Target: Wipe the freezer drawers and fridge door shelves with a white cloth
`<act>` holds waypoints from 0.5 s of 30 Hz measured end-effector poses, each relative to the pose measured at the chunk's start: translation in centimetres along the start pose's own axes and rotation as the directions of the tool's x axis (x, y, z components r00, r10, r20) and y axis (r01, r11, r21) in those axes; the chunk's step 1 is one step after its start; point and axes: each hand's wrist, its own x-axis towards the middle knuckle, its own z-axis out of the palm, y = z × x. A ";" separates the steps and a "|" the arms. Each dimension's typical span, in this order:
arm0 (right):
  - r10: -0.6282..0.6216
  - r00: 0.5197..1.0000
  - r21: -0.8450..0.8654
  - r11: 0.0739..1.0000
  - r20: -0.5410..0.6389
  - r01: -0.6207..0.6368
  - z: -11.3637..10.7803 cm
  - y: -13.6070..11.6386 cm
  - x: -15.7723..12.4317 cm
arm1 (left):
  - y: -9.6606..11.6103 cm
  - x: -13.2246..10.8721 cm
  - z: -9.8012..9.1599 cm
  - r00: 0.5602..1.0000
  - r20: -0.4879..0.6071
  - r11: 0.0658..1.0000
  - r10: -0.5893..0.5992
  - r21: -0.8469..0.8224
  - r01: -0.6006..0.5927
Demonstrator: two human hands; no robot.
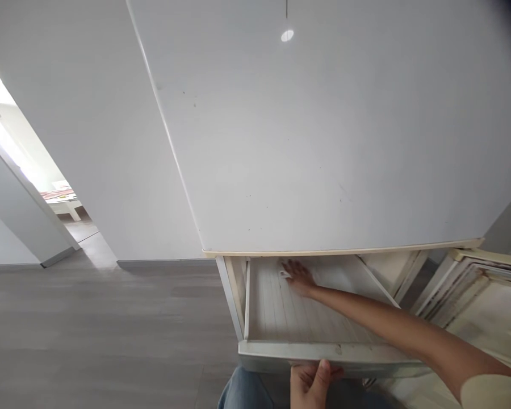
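Note:
A white fridge (323,142) fills the upper middle of the view, with its lower drawer (323,351) pulled out toward me. My right hand (297,276) reaches deep into the drawer and presses a small white cloth or wipe (284,274) against the ribbed floor near the back wall; its fingers lie partly curled over it. My left hand (313,382) grips the drawer's front edge from below, thumb up against the lip.
The lower fridge door (485,301) stands swung out at the right, its inner liner yellowed and stained. Grey wood-look floor (89,329) spreads left. A white wall and a doorway (46,187) to another room lie at far left. My knee in jeans (242,392) is below.

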 end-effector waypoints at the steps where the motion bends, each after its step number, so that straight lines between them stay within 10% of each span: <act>1: -0.060 0.998 0.014 0.998 0.028 0.059 0.5 -1.8 -0.2 | -0.1 0.0 -0.1 1.000 0.009 1.000 -0.001 0.009 0.001; 7: -0.334 0.914 0.106 0.942 0.230 0.318 1.8 -7.6 -2.1 | -0.7 0.2 -0.5 1.000 -0.017 0.999 0.005 -0.043 -0.006; 11: -0.364 0.878 0.074 0.930 0.312 0.360 0.2 -3.4 -3.4 | -0.8 0.3 -0.7 1.000 -0.009 1.000 -0.007 -0.019 0.007; 15: -0.164 0.952 -0.021 0.984 0.258 0.175 -1.0 4.1 -4.9 | -0.7 0.3 -0.8 1.000 0.003 0.999 -0.019 0.036 0.019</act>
